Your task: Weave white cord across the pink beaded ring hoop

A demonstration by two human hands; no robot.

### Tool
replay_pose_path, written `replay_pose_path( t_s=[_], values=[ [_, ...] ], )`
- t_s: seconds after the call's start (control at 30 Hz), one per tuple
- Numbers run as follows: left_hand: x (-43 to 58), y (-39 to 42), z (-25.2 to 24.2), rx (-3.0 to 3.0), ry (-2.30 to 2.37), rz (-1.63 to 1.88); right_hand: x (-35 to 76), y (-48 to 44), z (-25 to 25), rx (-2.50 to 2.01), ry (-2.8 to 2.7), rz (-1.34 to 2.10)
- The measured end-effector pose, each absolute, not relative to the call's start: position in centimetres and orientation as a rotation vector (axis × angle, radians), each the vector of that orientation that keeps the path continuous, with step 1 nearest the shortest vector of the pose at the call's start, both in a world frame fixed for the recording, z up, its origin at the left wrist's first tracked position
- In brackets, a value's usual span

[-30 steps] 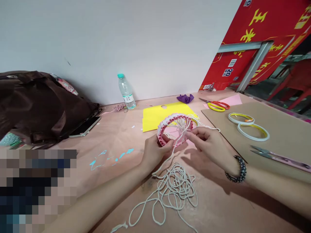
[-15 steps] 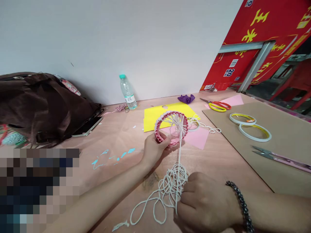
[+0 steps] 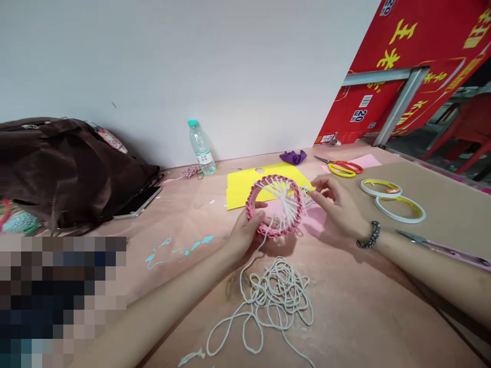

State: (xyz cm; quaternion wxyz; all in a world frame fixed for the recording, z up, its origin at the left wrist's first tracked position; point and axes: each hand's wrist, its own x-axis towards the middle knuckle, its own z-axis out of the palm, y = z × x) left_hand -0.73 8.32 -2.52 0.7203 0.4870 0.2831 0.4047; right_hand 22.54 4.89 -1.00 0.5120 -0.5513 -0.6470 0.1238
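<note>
My left hand (image 3: 245, 231) is closed around the lower left rim of a pink ring (image 3: 251, 204), held tilted above the table. White cord (image 3: 284, 197) wraps the rim and crosses the opening in spokes. To the right of the ring, my right hand (image 3: 337, 207) has its fingers curled, with thumb and forefinger pinching white cord beside the rim. One strand runs from the ring's lower side down to a loose cord pile (image 3: 282, 291) on the table. Yellow paper (image 3: 240, 189) and pink paper (image 3: 315, 217) lie behind and under the ring.
A water bottle (image 3: 201, 148), a dark bag (image 3: 76, 163) and a phone (image 3: 140, 202) stand or lie at back left. On the right are red-and-yellow scissors (image 3: 343, 168), tape rolls (image 3: 401, 208) on brown board (image 3: 402, 174), and pink-handled scissors (image 3: 445, 250). Purple cloth (image 3: 293, 157) lies behind.
My right hand has moved up and away from the cord pile to the ring's right side. The taut strand in front of the ring now hangs slack, and the pile has spread.
</note>
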Motion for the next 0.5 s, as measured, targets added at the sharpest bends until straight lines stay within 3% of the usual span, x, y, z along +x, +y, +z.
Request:
replay_pose_path(
  t_s=[0.2,0.5],
  values=[
    [-1.1,9.9,-2.1,0.748,0.735,0.950,24.9,5.3,-1.0,-1.407,-2.053,0.171],
    [-2.0,9.7,-2.3,0.643,0.522,0.916,18.2,6.3,-0.2,-1.064,-2.179,1.155]
  ],
)
